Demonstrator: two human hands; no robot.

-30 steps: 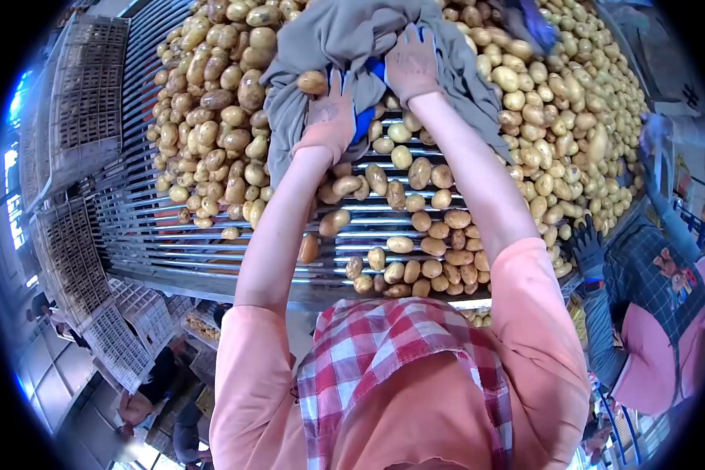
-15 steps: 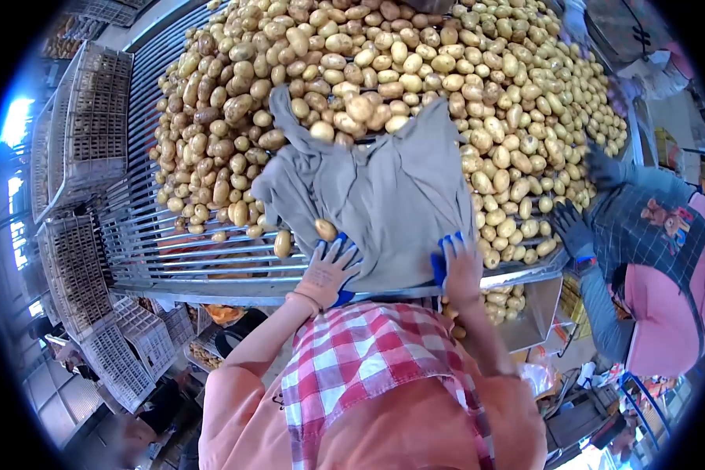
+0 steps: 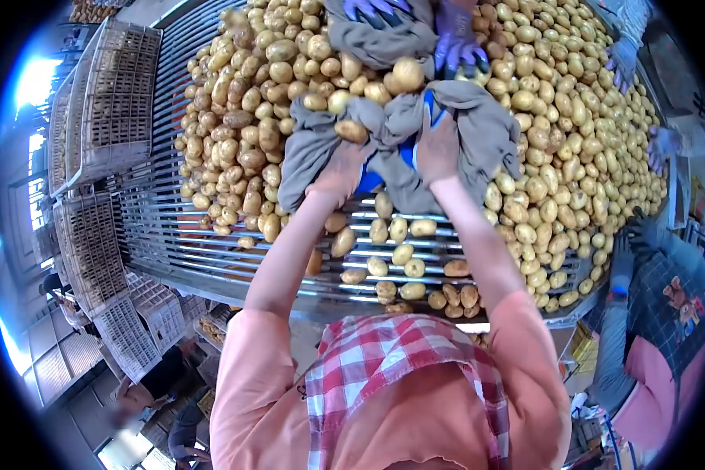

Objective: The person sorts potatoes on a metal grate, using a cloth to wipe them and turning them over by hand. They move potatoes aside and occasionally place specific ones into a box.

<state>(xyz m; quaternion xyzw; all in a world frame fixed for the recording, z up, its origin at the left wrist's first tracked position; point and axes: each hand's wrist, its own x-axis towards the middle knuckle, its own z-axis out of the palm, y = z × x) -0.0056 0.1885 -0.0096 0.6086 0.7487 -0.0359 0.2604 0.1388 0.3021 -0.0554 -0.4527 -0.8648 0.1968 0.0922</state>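
A bunched grey cloth (image 3: pixel 487 129) lies across potatoes on the metal slatted table. My left hand (image 3: pixel 345 167), in a blue-palmed glove, presses into its left side. A potato (image 3: pixel 351 131) sits at the front of that hand, and folds hide its fingers. My right hand (image 3: pixel 437 149), gloved alike, pushes on the right side of the cloth, thumb spread and a blue-tipped finger stretched forward. Just beyond, another person's purple-gloved hands (image 3: pixel 458 45) are at a second grey cloth (image 3: pixel 380 43). Several loose potatoes (image 3: pixel 402 254) lie on the slats below my wrists.
A large heap of potatoes (image 3: pixel 560 133) spreads over the right side, another (image 3: pixel 243 117) over the left. Stacked crates (image 3: pixel 119 94) stand left of the slats (image 3: pixel 164 200). Other people's gloved hands (image 3: pixel 625 59) reach in along the right edge; a co-worker's gloved arm (image 3: pixel 620 270) is nearer.
Both my hands have moved forward, away from my body, and the spread cloth is now bunched farther up. Slats and loose potatoes show where it lay. Purple-gloved hands with another cloth have appeared opposite.
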